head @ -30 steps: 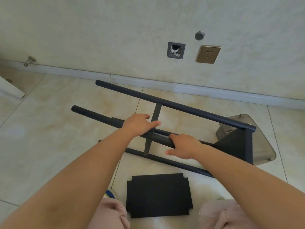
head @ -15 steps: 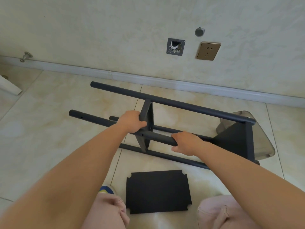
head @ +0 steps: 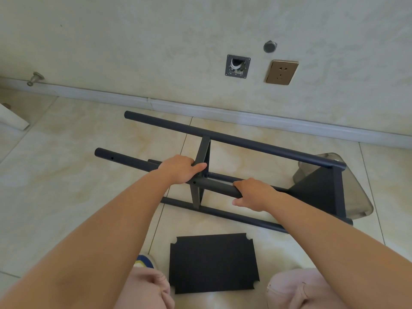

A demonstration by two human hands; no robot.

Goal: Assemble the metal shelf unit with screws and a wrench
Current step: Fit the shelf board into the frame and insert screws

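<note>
The dark grey metal shelf frame (head: pixel 256 143) lies on its side on the tiled floor, its round posts running from left to right. A middle shelf panel (head: pixel 202 152) stands on edge between the posts. My left hand (head: pixel 180 169) grips the near upper post right where that panel meets it. My right hand (head: pixel 252 192) is wrapped around the same post (head: pixel 217 186) a little to the right. Another shelf panel (head: pixel 318 192) is fixed at the frame's right end. A loose black shelf panel (head: pixel 213 263) lies flat between my knees. No screws or wrench are visible.
A translucent grey plastic bag (head: pixel 356 197) lies under the frame's right end. The wall with a baseboard (head: pixel 223 112), an open wall box (head: pixel 237 66) and a gold socket (head: pixel 281 72) runs behind. A white object (head: pixel 11 118) sits far left. My knees and a blue shoe (head: pixel 145 262) are at the bottom.
The middle shelf panel has swung from edge-on toward a squarer stance between the posts. My left hand slid onto the joint; my right hand closed round the post.
</note>
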